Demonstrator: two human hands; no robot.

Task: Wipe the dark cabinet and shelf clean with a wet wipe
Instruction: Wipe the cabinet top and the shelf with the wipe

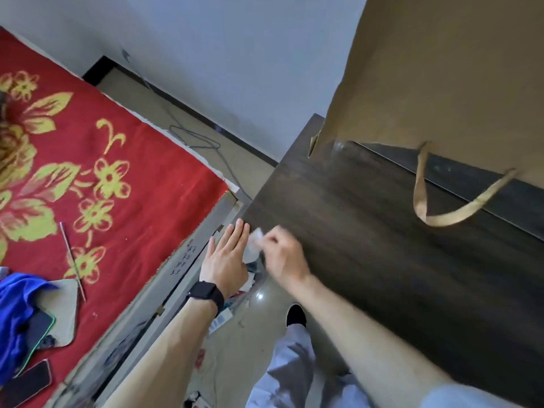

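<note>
View from the head, looking down at 1 dark brown wood-grain cabinet [368, 245], the landmark for all places given here.

Right hand [284, 254]: fingers curled, its grip closed around a crumpled white wet wipe [255, 241]. Hand and wipe sit at the cabinet's left corner, over its edge. Motion blur hides whether the wipe touches the wood.

Left hand [226, 257]: open, fingers straight and held together, holding nothing. It lies just left of the cabinet's corner, beside the wipe, fingertips near the edge. A black smartwatch [206, 294] circles its wrist.

On the cabinet's far side stands a large brown paper bag [441, 83]. Its flat tan handle [441, 213] loops down onto the dark top.

Left of the cabinet, across a strip of pale floor, lies a red blanket with yellow flowers [117, 172]. It carries 1 thin metal rod [72, 260], a blue cloth [14, 313] and a dark phone [29, 381].

Beyond the cabinet's left corner, a grey cable [200, 142] runs over the floor.

Below the hands, beside the cabinet's left face, 1 black shoe [295, 316] rests on the floor.
</note>
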